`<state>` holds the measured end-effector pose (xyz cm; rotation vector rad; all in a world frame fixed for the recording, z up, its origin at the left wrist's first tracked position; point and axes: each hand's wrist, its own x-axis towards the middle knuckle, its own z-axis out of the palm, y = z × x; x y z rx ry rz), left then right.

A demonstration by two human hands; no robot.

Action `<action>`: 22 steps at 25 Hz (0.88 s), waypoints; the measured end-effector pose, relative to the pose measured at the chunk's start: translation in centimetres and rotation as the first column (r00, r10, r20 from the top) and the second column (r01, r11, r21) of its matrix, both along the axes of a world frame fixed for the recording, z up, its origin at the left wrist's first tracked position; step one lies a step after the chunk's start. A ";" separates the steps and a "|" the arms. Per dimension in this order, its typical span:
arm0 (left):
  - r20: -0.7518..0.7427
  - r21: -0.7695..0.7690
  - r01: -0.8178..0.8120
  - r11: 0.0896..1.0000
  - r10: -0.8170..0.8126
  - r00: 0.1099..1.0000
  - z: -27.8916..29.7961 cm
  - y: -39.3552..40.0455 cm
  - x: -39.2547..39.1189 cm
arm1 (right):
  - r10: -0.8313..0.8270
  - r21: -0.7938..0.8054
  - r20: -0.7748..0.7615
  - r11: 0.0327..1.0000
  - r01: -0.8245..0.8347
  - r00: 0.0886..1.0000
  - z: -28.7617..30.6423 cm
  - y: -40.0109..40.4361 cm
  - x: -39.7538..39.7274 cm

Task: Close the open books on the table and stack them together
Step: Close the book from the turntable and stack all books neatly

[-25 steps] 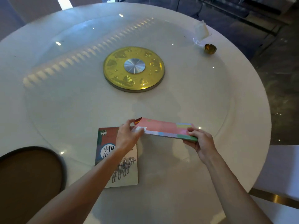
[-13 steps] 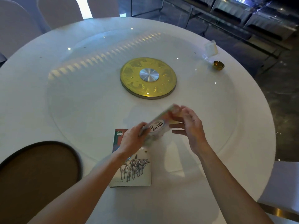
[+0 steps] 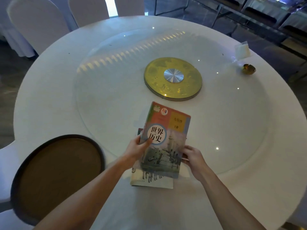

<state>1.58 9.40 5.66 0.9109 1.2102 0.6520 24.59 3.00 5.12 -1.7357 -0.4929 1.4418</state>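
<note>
A closed textbook with a red, yellow and blue cover (image 3: pixel 167 136) is held face up over a second closed book (image 3: pixel 151 180) that lies flat on the white round table (image 3: pixel 49 103). My left hand (image 3: pixel 138 149) grips the upper book's left edge, thumb on the cover. Holding its lower right edge is my right hand (image 3: pixel 192 156). Only the lower book's bottom strip and a sliver of its top left corner show. Whether the upper book rests on it or hovers just above, I cannot tell.
A gold disc with a silver hub (image 3: pixel 172 78) sits at the centre of the glass turntable. A dark round tray (image 3: pixel 58 175) lies at the near left. A small gold bowl (image 3: pixel 248 69) and a clear card holder (image 3: pixel 241 50) stand far right. Covered chairs (image 3: pixel 38 22) line the far side.
The colourful book went from being shut between both hands to the right, to face up above the camel-cover book. Both hands moved left and toward me with it.
</note>
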 end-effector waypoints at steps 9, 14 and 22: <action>-0.223 -0.215 -0.100 0.972 0.051 0.974 -8.3 -3.8 -1.4 | 0.179 -0.237 0.220 0.964 -0.125 0.959 -6.8 -2.1 -2.1; -0.606 0.040 -0.037 0.998 0.054 0.793 -7.6 -2.8 -3.0 | 0.243 -0.263 0.354 0.952 -0.153 0.903 -7.8 -2.0 -3.2; -0.638 0.060 0.131 0.990 -0.062 0.767 -8.7 -2.9 -3.3 | 0.360 -0.291 0.656 0.932 -0.217 0.663 -9.0 -3.0 -4.0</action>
